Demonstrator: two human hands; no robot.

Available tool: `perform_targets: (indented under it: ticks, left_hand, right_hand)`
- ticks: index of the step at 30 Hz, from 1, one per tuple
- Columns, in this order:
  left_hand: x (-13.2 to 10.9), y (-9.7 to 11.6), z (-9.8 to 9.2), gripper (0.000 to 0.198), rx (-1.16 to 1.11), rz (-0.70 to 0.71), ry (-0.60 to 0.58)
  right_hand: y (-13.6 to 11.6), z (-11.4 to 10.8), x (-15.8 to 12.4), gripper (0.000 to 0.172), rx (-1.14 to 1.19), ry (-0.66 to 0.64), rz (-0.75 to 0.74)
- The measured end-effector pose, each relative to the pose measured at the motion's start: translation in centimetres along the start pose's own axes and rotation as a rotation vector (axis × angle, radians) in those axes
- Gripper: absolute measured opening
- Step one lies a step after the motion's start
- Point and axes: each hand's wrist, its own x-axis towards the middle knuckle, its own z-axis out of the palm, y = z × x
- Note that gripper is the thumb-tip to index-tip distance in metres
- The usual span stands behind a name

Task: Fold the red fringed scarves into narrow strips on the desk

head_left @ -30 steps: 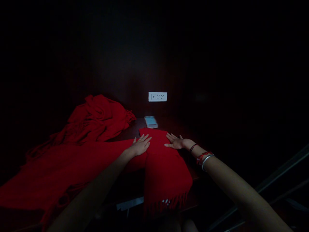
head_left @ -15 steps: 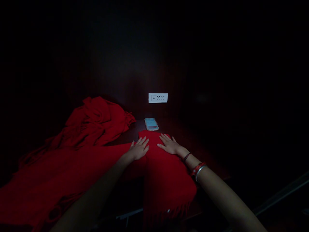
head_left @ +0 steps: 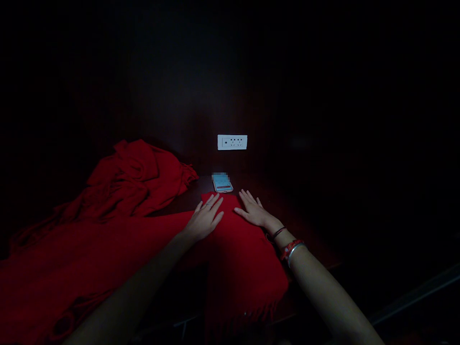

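Head view: dark swallows far right and most of wall; near fringe of red scarf [head_left: 244,261] fades into gloom, left-running stretch cut off at frame edge, partly hidden by left forearm [head_left: 143,282]. Phone [head_left: 223,185] top blurred by pixels. Scarf lies on tabletop [head_left: 276,194], below socket [head_left: 232,142]. Left hand [head_left: 203,222] flat on it, fingers spread; right hand [head_left: 255,213] at right edge, fingers nearly together, thumb apart. Against earlier: left fingertips reach closer to phone.
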Motion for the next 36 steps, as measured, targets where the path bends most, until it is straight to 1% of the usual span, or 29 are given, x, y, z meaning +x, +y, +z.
perform_targets:
  ticks: [2,4,7,9,11,13,14,15,16,17,20,21,23,25,27,29,30,32,34,36]
  left_hand:
    - [0.0,-0.2,0.4,0.051,-0.032,0.024,-0.145]
    - [0.1,-0.5,0.9,0.054,-0.052,0.019,-0.259]
    - [0.2,-0.8,1.2,0.057,-0.075,0.001,-0.308]
    - [0.1,-0.8,1.0,0.058,-0.091,-0.009,-0.315]
    - [-0.1,-0.6,0.8,0.057,-0.097,-0.016,-0.281]
    - [-0.3,-0.4,0.5,0.056,-0.086,-0.02,-0.184]
    - [-0.4,-0.3,0.4,0.056,-0.074,-0.024,-0.13]
    - [-0.4,-0.3,0.4,0.056,-0.064,-0.028,-0.1]
    - [-0.5,-0.3,0.3,0.056,-0.057,-0.033,-0.102]
    - [-0.5,-0.4,0.3,0.057,-0.056,-0.039,-0.136]
    - [-0.3,-0.8,0.4,0.06,-0.072,-0.051,-0.294]
    - [-0.2,-0.9,0.4,0.061,-0.077,-0.051,-0.318]
    - [-0.1,-1.0,0.5,0.06,-0.077,-0.052,-0.313]
    - [0.0,-1.1,0.6,0.056,-0.064,-0.05,-0.251]
    - [0.2,-1.1,0.8,0.049,-0.045,-0.053,-0.139]
    - [0.4,-1.3,1.1,0.047,-0.034,-0.084,-0.044]
    - [0.6,-1.4,1.2,0.048,-0.032,-0.111,-0.034]
    - [0.8,-1.8,1.4,0.054,-0.034,-0.16,-0.098]
    - [0.9,-2.1,1.4,0.059,-0.035,-0.178,-0.197]
    - [0.9,-2.3,1.3,0.062,-0.032,-0.176,-0.252]
  right_hand:
    - [0.0,0.3,0.1,0.074,-0.023,-0.115,0.011]
    - [0.2,0.5,0.1,0.074,-0.041,-0.183,0.045]
    - [0.5,0.6,0.1,0.074,-0.046,-0.184,0.077]
    - [0.5,0.5,0.0,0.074,-0.029,-0.154,0.088]
    - [0.2,0.1,-0.3,0.073,-0.004,-0.092,0.08]
    - [-0.4,-0.2,-0.5,0.073,0.015,-0.026,0.037]
    - [-0.7,-0.3,-0.6,0.073,0.018,-0.009,0.002]
    - [-1.0,-0.4,-0.7,0.073,0.015,-0.018,-0.033]
    - [-1.2,-0.4,-0.7,0.072,0.007,-0.05,-0.062]
    - [-1.3,-0.3,-0.7,0.072,-0.006,-0.097,-0.079]
    - [-1.1,0.0,-0.6,0.073,-0.048,-0.225,-0.063]
    - [-0.9,0.1,-0.6,0.073,-0.056,-0.241,-0.046]
    - [-0.4,0.0,-0.5,0.074,-0.066,-0.259,-0.02]
    - [-0.2,-0.4,-0.3,0.076,-0.073,-0.282,0.001]
    - [-0.4,-0.9,0.0,0.078,-0.073,-0.274,0.019]
    - [-1.0,-1.3,0.7,0.077,-0.067,-0.211,0.003]
    - [-1.3,-1.3,1.1,0.075,-0.065,-0.167,-0.025]
    - [-2.1,-1.0,1.8,0.071,-0.067,-0.118,-0.098]
    - [-2.4,-0.3,2.5,0.067,-0.084,-0.143,-0.136]
    - [-2.1,0.4,2.8,0.067,-0.103,-0.188,-0.12]
